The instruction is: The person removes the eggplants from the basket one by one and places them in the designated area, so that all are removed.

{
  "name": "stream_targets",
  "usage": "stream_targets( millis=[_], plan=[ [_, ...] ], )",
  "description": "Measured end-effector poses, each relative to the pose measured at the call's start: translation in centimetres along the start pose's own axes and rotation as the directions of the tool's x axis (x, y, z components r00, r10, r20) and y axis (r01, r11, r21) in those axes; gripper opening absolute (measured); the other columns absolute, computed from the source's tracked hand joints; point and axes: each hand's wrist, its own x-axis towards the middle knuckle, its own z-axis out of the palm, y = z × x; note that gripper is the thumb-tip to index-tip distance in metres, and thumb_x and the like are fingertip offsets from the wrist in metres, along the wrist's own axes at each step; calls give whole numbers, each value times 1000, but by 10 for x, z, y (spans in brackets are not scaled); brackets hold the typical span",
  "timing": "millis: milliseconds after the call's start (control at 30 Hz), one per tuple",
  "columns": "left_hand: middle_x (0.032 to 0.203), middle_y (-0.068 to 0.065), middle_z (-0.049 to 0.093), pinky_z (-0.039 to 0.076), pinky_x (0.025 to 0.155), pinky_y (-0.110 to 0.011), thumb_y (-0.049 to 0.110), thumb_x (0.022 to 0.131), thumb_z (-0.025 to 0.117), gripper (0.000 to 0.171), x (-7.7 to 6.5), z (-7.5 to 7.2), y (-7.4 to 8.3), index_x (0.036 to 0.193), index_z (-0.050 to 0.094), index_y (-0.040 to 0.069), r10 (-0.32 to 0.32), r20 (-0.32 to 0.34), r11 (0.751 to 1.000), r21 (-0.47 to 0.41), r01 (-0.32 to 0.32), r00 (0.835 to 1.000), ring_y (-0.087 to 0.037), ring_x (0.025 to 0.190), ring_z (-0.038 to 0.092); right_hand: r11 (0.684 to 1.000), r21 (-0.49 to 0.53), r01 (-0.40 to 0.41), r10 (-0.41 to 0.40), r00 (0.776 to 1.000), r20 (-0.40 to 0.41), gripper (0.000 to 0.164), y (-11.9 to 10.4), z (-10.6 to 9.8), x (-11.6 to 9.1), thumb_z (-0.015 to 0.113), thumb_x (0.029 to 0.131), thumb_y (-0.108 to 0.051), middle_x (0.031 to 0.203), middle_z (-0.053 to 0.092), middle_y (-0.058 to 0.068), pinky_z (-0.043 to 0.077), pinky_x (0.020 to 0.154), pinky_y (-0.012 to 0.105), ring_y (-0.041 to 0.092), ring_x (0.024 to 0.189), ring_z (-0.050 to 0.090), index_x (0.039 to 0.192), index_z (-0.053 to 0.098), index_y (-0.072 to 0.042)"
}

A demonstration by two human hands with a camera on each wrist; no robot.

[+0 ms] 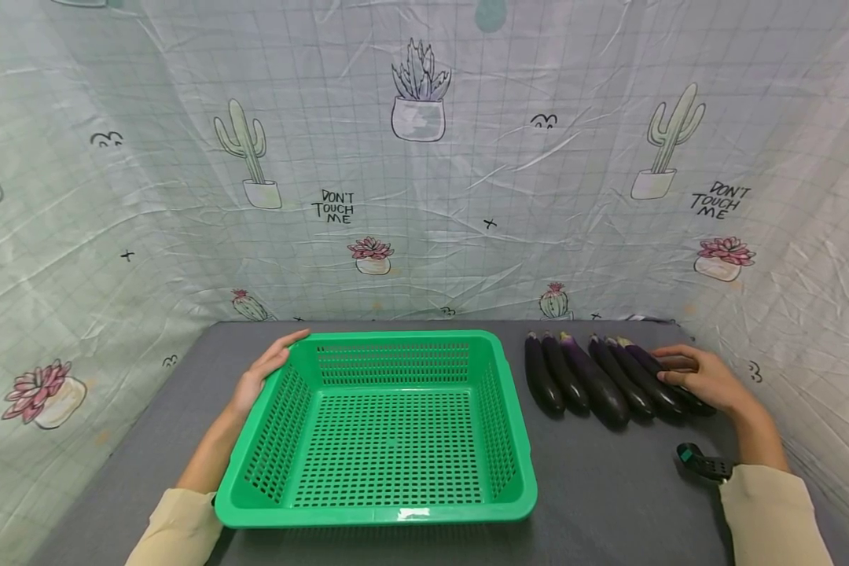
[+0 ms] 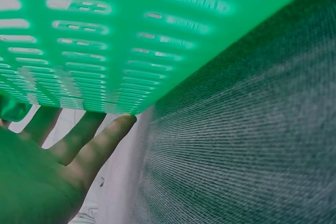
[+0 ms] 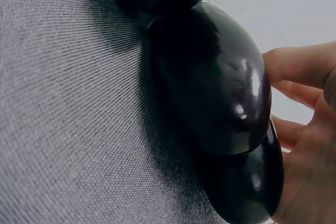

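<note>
A green plastic basket (image 1: 375,516) with slotted walls and floor stands in the middle of the head view, nothing inside it. My left hand (image 1: 258,381) rests along its left side, fingers extended; the left wrist view shows the fingertips (image 2: 126,120) against the slotted wall. To the basket's right, several dark purple eggplants (image 1: 597,385) lie side by side. At the rightmost ones is my right hand (image 1: 707,381), fingers apart and slightly bent. In the right wrist view its thumb touches a large eggplant (image 3: 220,87), and a smaller eggplant (image 3: 247,187) lies near the palm.
A dark grey cloth (image 1: 608,487) covers the table. Pale printed fabric (image 1: 460,236) with cactus drawings hangs at the back and both sides, close beyond the eggplants. A black strapped device (image 1: 703,462) sits at the right wrist.
</note>
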Motion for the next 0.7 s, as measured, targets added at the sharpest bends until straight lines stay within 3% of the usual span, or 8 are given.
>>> stream_targets(
  millis=[100,267,367,500,700],
  plan=[
    [159,13,33,17,114,-59,18,114,21,51,0,0,-1,159,30,-6,4,-4,1000,4,-4,1000,10,141,29,1000,9,5,-5,1000,7,52,0,0,-1,64,103,-17,140,51,43,58,80,39,52,118,61,143,49,13],
    [157,14,34,8,114,-73,16,114,22,51,-1,-1,-1,158,32,-7,15,-11,1000,-2,-15,1000,11,141,27,1000,2,-2,2,1000,5,54,0,0,0,63,104,-22,141,52,41,57,77,29,35,113,68,144,50,11],
    [157,13,35,5,113,-77,16,114,23,50,-2,0,0,158,33,-7,15,-14,1000,-3,-15,1000,11,140,26,1000,-3,-1,1,1000,1,53,2,1,1,63,104,-23,141,52,41,55,75,24,38,113,67,143,50,11],
    [158,11,35,6,114,-75,17,114,22,50,-1,0,1,158,32,-6,7,-11,1000,-10,-7,1000,11,140,27,1000,-2,6,-6,1000,-7,52,3,4,0,62,104,-22,138,53,43,56,76,30,51,117,63,142,50,12],
    [157,13,35,9,113,-72,17,114,22,51,1,1,2,158,32,-5,7,-9,1000,-9,-7,1000,11,140,28,1000,-25,0,0,1000,12,56,2,5,-1,60,106,-23,138,53,44,59,84,46,54,119,61,147,44,12]
  ],
)
